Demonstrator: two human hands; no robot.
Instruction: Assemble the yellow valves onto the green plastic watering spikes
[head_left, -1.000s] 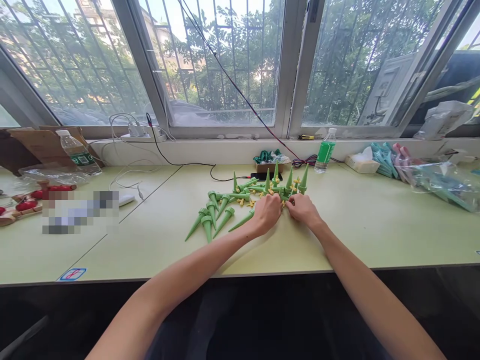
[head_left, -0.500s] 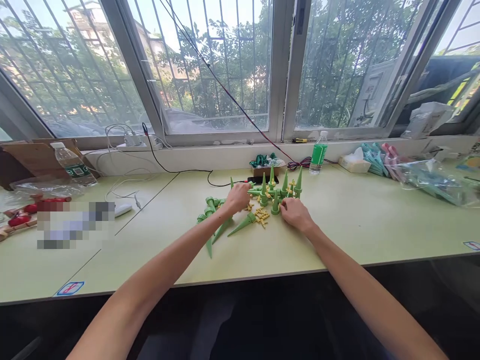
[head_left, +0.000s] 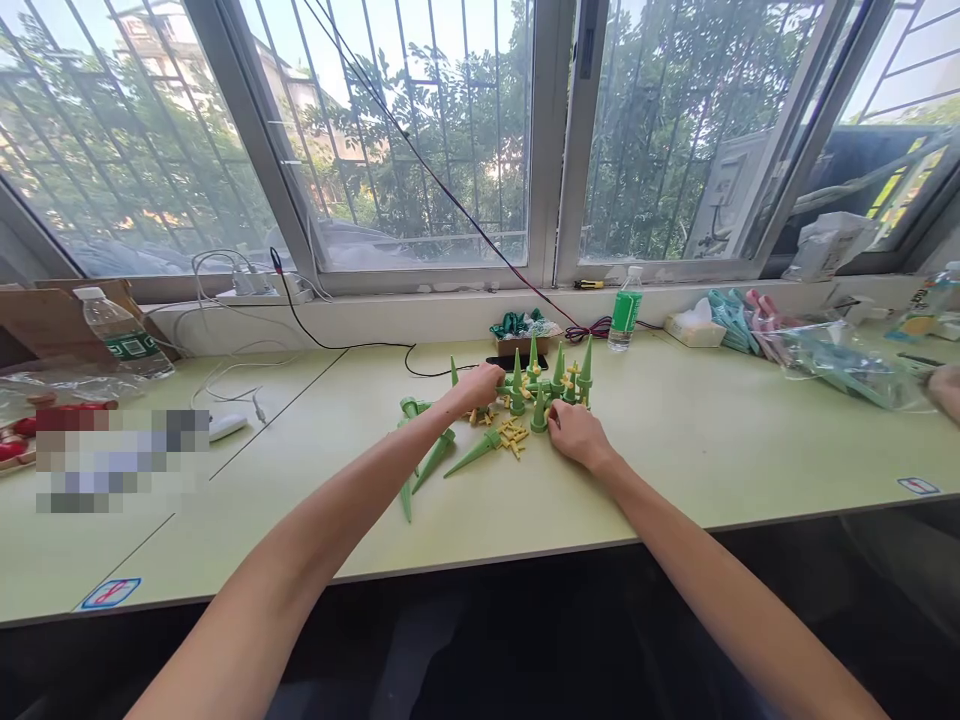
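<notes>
My left hand [head_left: 478, 388] reaches over the pile with curled fingers; whatever is in its fingertips is hidden. My right hand [head_left: 576, 432] is closed beside an upright green cone-shaped spike [head_left: 538, 412], its fingertips against the base, and what they pinch is hidden. Several more green spikes, such as one at the back right [head_left: 586, 372], stand on end between and behind my hands. Small yellow branched pieces [head_left: 514, 436] lie in a heap in front. Another green spike [head_left: 472, 453] lies on its side there, and others lie partly under my left forearm.
Behind the spikes are a dark phone [head_left: 517, 363] and a small box [head_left: 523, 343] of green material. A water bottle [head_left: 625, 310] and a tissue box [head_left: 694, 328] stand farther right. Another person's hand [head_left: 946, 388] shows at the right edge, near plastic bags [head_left: 847, 365].
The view has shifted a little, so the table contents sit farther left. Another person's hand has come into view at the right edge. My hands have barely moved among the spikes.
</notes>
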